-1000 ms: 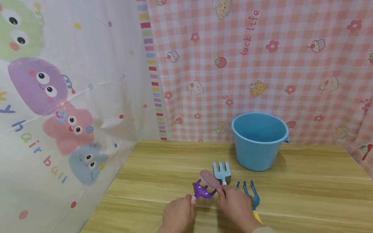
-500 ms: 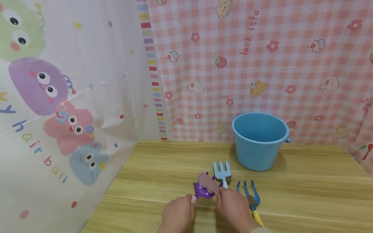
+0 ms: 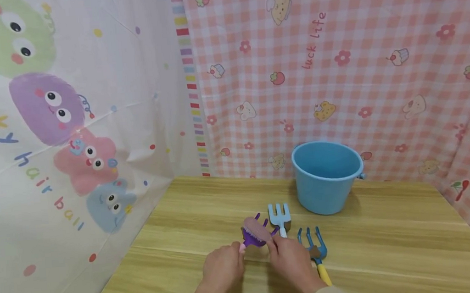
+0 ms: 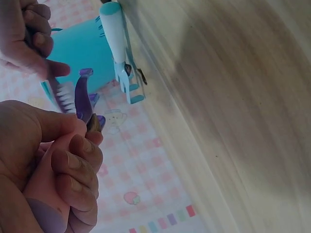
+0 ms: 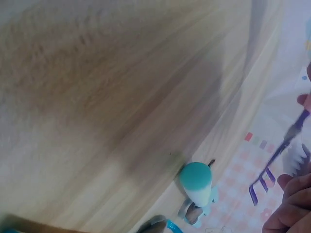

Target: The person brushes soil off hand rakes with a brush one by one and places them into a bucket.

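My left hand (image 3: 223,270) grips the pink handle (image 4: 48,177) of a small purple hand rake (image 3: 248,242), held up above the table. A brown patch (image 4: 95,123) shows near the base of its tines. In my right hand (image 3: 293,262) is a brush with a mauve back (image 3: 257,228), its white bristles (image 4: 66,96) against or very near the rake's head. Just beyond lies a light blue hand fork (image 3: 280,214) with a brown patch. Beside my right hand lies a dark blue hand rake (image 3: 320,248) with a yellow handle, also carrying a brown patch.
A light blue bucket (image 3: 324,192) stands at the back right of the wooden table (image 3: 191,223). Behind it hangs a pink checked cloth (image 3: 251,90); a white cartoon-printed cloth (image 3: 141,108) closes off the left side.
The brush has moved left and slightly down across the purple rake's head, my right hand shifting left with it. The purple tines now show beyond the brush. My left hand has barely moved.
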The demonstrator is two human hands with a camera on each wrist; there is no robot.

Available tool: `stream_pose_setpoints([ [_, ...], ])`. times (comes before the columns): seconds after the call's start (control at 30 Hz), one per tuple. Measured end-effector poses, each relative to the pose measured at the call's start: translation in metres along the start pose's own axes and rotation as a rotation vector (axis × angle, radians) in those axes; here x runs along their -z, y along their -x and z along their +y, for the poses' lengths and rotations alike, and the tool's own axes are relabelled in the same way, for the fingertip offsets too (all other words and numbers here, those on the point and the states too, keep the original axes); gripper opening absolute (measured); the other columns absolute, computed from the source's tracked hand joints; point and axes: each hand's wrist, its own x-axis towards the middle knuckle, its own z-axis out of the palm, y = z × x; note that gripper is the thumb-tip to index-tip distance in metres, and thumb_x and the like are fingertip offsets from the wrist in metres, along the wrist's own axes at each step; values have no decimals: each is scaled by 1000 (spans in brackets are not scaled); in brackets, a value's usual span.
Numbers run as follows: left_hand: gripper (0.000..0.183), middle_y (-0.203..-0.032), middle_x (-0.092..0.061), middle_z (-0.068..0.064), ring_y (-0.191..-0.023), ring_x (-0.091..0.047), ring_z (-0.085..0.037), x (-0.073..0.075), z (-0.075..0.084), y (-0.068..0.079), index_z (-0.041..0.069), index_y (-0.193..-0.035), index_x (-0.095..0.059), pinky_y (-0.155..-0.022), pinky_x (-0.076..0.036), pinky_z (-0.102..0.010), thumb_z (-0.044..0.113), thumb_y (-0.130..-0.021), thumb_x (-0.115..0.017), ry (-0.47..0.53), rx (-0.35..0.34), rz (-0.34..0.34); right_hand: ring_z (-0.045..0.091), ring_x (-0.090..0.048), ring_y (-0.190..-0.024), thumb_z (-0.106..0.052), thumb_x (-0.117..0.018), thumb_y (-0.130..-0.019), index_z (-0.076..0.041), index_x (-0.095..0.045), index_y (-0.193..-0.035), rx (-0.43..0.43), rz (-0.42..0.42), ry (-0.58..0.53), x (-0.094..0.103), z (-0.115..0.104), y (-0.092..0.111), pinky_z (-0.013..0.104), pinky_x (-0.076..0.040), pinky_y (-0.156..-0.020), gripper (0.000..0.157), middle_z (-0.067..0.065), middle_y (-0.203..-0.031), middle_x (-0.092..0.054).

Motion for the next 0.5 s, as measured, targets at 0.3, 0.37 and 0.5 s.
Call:
stream_pose_setpoints([
  [0.3, 24, -61, -53, -1, -53, -54, -19, 4, 4, 3, 11, -82, -61, -49, -46, -35, 27, -100, -57, -26, -10, -11, 21, -60, -60, -23, -63, -96, -12, -67, -84, -24, -29, 110, -1, 3, -5, 40, -47, -51, 16, 2, -71, -63],
  [0.37, 25, -61, -53, -1, -53, -54, -19, 3, 4, 3, 11, -82, -61, -49, -47, -35, 27, -100, -57, -34, -17, -3, 23, -60, -59, -22, -64, -95, -13, -66, -82, -10, -3, 132, -1, 6, -5, 42, -46, -49, 16, 3, -70, -63],
  [0.5, 25, -61, -52, -1, -52, -53, -19, 1, 3, 4, 11, -81, -60, -48, -46, -34, 28, -99, -57, -38, -21, -1, 24, -60, -57, -22, -66, -93, -13, -66, -82, 14, 62, 169, -2, 13, -4, 40, -44, -45, 15, 4, -69, -62],
])
